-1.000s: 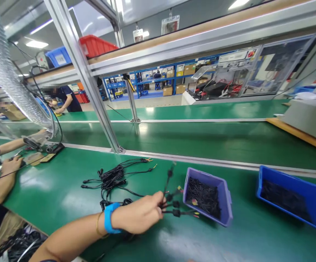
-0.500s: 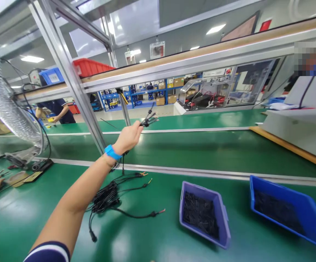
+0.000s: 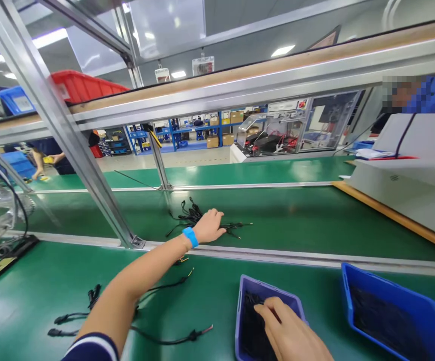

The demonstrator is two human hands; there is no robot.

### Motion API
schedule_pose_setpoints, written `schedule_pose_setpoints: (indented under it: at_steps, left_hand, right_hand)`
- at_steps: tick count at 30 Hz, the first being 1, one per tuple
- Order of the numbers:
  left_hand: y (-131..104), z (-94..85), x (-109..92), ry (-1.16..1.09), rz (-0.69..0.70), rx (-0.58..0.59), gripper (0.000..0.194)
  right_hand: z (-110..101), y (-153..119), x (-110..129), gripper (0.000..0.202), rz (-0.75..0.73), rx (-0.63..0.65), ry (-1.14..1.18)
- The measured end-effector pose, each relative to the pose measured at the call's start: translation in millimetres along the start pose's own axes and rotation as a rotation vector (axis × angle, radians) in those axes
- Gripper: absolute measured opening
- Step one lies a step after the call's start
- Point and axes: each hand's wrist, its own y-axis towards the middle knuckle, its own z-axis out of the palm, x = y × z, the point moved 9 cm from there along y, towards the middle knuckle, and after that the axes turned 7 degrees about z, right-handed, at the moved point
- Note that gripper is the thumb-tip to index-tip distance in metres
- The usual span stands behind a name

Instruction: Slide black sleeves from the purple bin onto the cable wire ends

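Observation:
My left hand [image 3: 210, 225], with a blue band at the wrist, is over a bundle of black cables [image 3: 191, 214] on the recessed green belt. Its thumb stands apart from the fingers, and the cable ends stick out beyond it to the right. My right hand [image 3: 290, 328] reaches into a purple bin [image 3: 302, 305], thumb and forefinger pinched together at the small black pieces [image 3: 253, 321] inside. What sits between those fingertips is too small to make out. More black cables [image 3: 165, 342] with stripped ends lie on the near worktop, partly hidden under my left forearm.
A blue bin [image 3: 420, 301] with dark pieces stands right of the purple one. A metal post [image 3: 85, 160] rises at the left, below a shelf rail [image 3: 217, 95] crossing ahead. A grey sloped housing [image 3: 409, 185] stands at right. Other people are at the far left and right.
My left hand has come down with the cable bundle onto the recessed belt, and its fingers have loosened. My right hand has come into view, in the purple bin. The view has shifted right.

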Motion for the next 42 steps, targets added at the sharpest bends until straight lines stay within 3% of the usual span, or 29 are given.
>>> schedule_pose_setpoints:
  at_steps: [3,7,10,13,16,20,22,25,28,31,34,38,42]
  left_hand:
    - [-68,-2.3,36,0.042,-0.128,0.091,0.034]
    - [-169,15.0,77,0.059,-0.314,0.244,0.030]
    - [-204,34.1,83,0.004,-0.401,0.260,0.028]
    - [-208,47.7,63,-0.113,-0.392,0.211,0.026]
    - [-206,51.6,22,-0.265,-0.262,0.139,0.030]
    - [-216,55.5,-24,-0.390,-0.134,0.041,0.067]
    - [-219,61.3,-30,-0.442,-0.156,-0.008,0.048]
    - [-217,66.9,-23,-0.564,-0.227,-0.093,0.017]
    - [-215,61.6,-9,-0.750,-0.288,-0.182,0.020]
    - [-223,52.5,-6,-0.983,-0.326,-0.209,0.038]
    - [-233,48.0,-24,-1.209,-0.345,-0.174,0.057]
    - [-229,47.3,-67,-1.443,-0.344,-0.128,0.060]
    - [-208,39.5,-96,-1.696,-0.368,-0.269,0.056]
  right_hand:
    - [4,0,8,0.048,-0.036,-0.095,-0.111]
    - [-13,6,38,0.047,-0.122,-0.070,-0.123]
    - [-33,15,52,0.044,-0.106,-0.034,-0.032]
    - [-44,19,58,0.040,-0.061,-0.023,0.061]
    - [-45,17,59,0.037,-0.044,-0.018,0.112]
    - [-46,13,53,0.036,-0.007,-0.030,0.131]
    - [-46,12,50,0.037,0.002,-0.022,0.130]
    - [-47,10,46,0.037,0.009,-0.014,0.129]
    - [-45,7,37,0.036,0.018,-0.011,0.096]
    - [-35,5,21,0.031,0.056,0.009,-0.026]
    - [-14,5,7,0.024,0.101,0.123,-0.112]
    - [3,6,10,0.011,0.101,0.252,-0.090]
    - [8,7,26,0.007,0.064,0.384,-0.049]
